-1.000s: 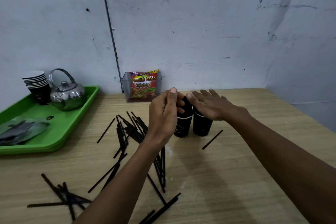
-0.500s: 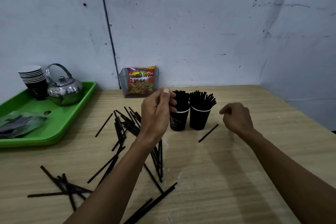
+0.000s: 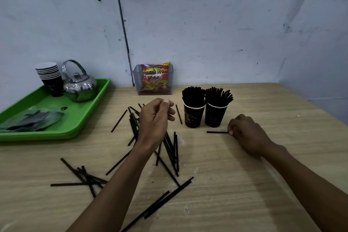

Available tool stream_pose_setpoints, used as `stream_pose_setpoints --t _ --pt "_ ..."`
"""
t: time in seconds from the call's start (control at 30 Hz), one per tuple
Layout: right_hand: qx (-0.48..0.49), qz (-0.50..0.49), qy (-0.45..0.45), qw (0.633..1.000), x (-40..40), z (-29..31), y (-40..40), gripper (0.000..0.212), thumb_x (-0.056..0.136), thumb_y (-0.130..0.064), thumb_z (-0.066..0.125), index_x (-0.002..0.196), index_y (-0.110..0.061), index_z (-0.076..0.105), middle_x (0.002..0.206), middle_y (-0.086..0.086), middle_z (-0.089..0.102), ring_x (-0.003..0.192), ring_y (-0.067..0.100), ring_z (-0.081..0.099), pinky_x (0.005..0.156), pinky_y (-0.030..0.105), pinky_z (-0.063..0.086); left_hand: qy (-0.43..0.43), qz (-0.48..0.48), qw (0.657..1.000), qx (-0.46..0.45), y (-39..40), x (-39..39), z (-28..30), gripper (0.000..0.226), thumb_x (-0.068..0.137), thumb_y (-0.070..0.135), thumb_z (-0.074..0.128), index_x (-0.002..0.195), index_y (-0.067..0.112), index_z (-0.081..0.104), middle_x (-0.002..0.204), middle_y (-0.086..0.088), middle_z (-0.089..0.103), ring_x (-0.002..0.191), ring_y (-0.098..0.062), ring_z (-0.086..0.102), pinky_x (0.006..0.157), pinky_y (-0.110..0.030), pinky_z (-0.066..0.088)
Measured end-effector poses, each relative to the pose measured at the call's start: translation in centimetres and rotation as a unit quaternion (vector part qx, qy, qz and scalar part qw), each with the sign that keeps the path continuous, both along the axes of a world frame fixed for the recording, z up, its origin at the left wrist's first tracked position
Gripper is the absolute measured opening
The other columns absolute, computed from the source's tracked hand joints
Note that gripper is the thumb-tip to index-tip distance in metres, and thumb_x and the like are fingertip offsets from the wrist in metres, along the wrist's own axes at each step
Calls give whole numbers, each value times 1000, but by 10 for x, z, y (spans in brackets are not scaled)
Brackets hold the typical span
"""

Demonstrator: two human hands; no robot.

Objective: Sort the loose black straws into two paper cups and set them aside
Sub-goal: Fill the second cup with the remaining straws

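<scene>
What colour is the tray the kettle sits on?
Bright green tray, under the kettle; the head view shows it.

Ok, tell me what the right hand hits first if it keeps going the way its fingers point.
Probably nothing soon: the right hand pinches a straw pointing left, passing in front of both cups; next, the loose straws.

The right hand [image 3: 244, 133] has dropped beside the cups, its fingers [image 3: 232, 131] seemingly pinching a lone straw [image 3: 216, 132].
</scene>
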State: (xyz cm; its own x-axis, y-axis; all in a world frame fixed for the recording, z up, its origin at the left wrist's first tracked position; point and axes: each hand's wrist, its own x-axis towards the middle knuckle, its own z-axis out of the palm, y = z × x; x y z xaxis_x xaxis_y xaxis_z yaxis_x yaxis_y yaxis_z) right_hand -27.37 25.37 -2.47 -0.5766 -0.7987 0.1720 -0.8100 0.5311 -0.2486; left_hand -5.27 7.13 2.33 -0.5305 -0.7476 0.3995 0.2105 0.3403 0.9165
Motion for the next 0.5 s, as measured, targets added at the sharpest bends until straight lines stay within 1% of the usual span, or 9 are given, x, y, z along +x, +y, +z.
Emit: stream_pose_setpoints --t 0.1,0.13,0.17,0.23,0.3,0.33,0.4,0.43,0.5 --pt "0 48 -3 999 22 8 -3 12 93 -20 60 86 -29 59 96 -8 57 96 16 51 84 37 43 -68 -30 995 -71 2 8 -1 20 98 18 54 88 10 70 78 -11 69 69 -19 65 61 -26 51" --pt "-3 77 -13 997 33 13 -6 15 92 -19 62 83 -30 58 91 -9 60 92 15 55 83 37 44 -102 -51 987 -110 4 11 0 14 96 18 58 93 11 70 80 -6 70 74 -16 65 64 -26 51" --pt "-8 109 -25 994 43 19 -9 18 90 -17 65 81 -31 59 87 -10 63 87 12 58 81 35 46 -142 -78 975 -150 6 12 1 12 93 18 62 100 13 70 85 0 69 81 -11 65 67 -21 50" --pt "-28 174 -67 982 66 30 -17 16 87 -13 70 81 -28 67 82 -10 67 79 6 61 75 28 49 -239 -123 934 -234 9 14 3 36 87 19 67 123 17 62 103 3 67 99 -8 61 76 -17 45" --pt "-71 222 -115 966 88 40 -27 8 83 -11 76 85 -19 74 81 -9 71 77 2 63 69 15 47 -328 -157 883 -297 12 16 6 58 85 18 69 139 19 49 121 -1 63 113 -13 56 87 -23 46" --pt "-98 232 -139 958 96 44 -32 9 80 -10 78 85 -16 74 80 -7 71 75 1 64 68 13 47 -358 -168 864 -312 13 17 8 59 85 16 67 140 19 46 122 -3 62 113 -16 57 90 -29 49" --pt "-154 240 -193 939 109 50 -41 13 77 -6 81 84 -11 72 75 0 70 67 4 64 64 18 50 -377 -175 852 -318 13 22 11 43 89 10 58 132 17 52 114 -7 63 104 -23 59 85 -41 52" --pt "-177 239 -212 931 113 52 -45 14 76 -3 81 83 -9 70 72 2 69 64 5 63 62 19 50 -379 -167 852 -320 12 25 13 34 92 7 52 125 14 56 108 -9 63 100 -26 59 81 -41 51" --pt "-207 233 -243 919 120 51 -49 15 76 1 79 85 -5 69 72 4 69 63 4 63 62 16 49 -389 -142 846 -336 9 32 14 26 95 5 45 114 7 62 98 -11 62 95 -30 59 74 -38 48"
